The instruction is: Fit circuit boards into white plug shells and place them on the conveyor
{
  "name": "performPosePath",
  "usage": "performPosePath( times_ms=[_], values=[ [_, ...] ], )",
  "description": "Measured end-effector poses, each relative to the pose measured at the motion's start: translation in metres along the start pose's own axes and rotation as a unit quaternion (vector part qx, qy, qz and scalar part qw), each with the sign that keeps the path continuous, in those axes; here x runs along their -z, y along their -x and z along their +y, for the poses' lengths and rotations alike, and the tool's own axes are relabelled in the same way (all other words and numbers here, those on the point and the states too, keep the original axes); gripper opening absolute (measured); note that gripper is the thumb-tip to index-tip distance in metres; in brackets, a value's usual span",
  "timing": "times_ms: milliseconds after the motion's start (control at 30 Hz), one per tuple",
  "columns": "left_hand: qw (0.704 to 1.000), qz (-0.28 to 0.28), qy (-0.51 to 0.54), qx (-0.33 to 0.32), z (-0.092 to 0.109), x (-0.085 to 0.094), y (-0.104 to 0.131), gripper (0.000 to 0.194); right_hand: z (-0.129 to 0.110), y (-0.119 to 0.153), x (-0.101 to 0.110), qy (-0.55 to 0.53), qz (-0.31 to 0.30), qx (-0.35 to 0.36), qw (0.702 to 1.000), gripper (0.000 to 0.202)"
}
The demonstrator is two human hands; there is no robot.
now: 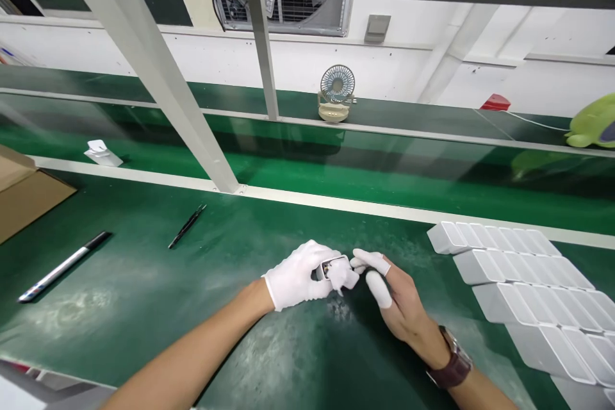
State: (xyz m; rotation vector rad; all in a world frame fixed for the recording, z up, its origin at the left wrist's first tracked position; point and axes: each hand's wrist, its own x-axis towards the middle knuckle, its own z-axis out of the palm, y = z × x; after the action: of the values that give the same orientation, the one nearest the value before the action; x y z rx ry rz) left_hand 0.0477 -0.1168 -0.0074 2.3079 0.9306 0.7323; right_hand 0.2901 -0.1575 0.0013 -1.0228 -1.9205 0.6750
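Observation:
My left hand (302, 274), in a white glove, grips a small white box (325, 269) just above the green table (250, 346). A crumpled white piece (342, 273) sticks out of the box's open end and hides part of the inside. My right hand (384, 285) wears white covers on some fingers, and a watch is on the wrist. Its fingertips are close to the right side of the white piece; whether they touch it is unclear. The thumb stands apart from the other fingers.
Rows of white boxes (519, 269) stand at the right. Black tweezers (187, 226), a silver-and-black tube (67, 266) and a cardboard box (29, 192) are at the left. Beyond the white rail lies another white box (103, 154). A slanted post (158, 70) and a small fan (336, 93) are behind.

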Motion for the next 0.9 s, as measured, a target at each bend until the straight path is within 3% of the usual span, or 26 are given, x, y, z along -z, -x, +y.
performPosePath(
  times_ms=[100, 267, 467, 567, 733, 800, 900],
  values=[
    [0.993, -0.002, 0.072, 0.094, 0.004, 0.005, -0.003, 0.034, 0.008, -0.003, -0.005, 0.003, 0.027, -0.043, 0.999, 0.037],
    [0.972, 0.054, 0.169, 0.156, 0.009, 0.012, -0.004, 0.077, 0.017, -0.002, -0.017, 0.054, -0.037, 0.024, 0.998, 0.05],
    [0.932, 0.076, 0.319, 0.155, 0.01, 0.014, -0.003, 0.069, 0.009, -0.006, -0.016, 0.131, -0.079, 0.128, 0.98, 0.044],
    [0.933, 0.058, 0.315, 0.163, 0.01, 0.018, -0.004, 0.061, 0.006, -0.01, -0.014, 0.142, -0.08, 0.149, 0.975, 0.043],
    [0.944, 0.035, 0.285, 0.159, 0.01, 0.027, -0.008, 0.031, 0.011, -0.009, -0.017, 0.168, -0.036, 0.198, 0.965, 0.044],
    [0.939, 0.034, 0.303, 0.161, 0.008, 0.028, -0.008, 0.035, 0.014, -0.008, -0.02, 0.176, -0.032, 0.208, 0.962, 0.045],
    [0.91, 0.054, 0.373, 0.171, 0.003, 0.025, -0.005, 0.062, 0.017, -0.005, -0.024, 0.166, -0.032, 0.205, 0.964, 0.041]
  ],
)
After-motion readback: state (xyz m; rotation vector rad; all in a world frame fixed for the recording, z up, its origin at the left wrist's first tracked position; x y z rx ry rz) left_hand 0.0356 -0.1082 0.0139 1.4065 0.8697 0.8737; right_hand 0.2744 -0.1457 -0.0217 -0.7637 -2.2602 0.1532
